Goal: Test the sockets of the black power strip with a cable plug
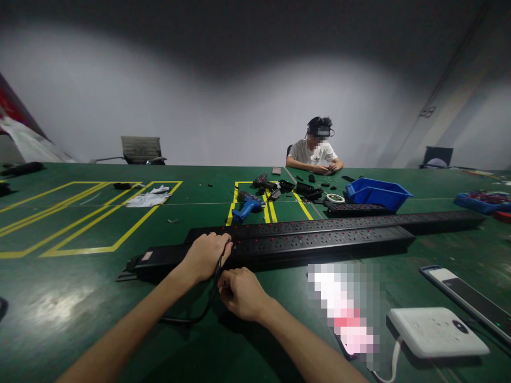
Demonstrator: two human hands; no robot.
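Observation:
Two long black power strips lie across the green table, one behind the other: the front power strip (319, 243) and the longer rear power strip (437, 221). Over the left part of the front one rests my left hand (207, 256), its fingers closed around a black cable (211, 298) that hangs down and curves left along the tabletop. My right hand (243, 295) is just in front of the strip, beside the cable. Its fingers are curled together, and what they hold, if anything, is hidden.
Behind the strips lie a blue power drill (246, 206), a darker drill (263, 182), black parts (305, 190) and a blue bin (377, 192). At front right are a white box (435, 331) with a cable and a phone (471, 298). A person (315, 151) sits opposite.

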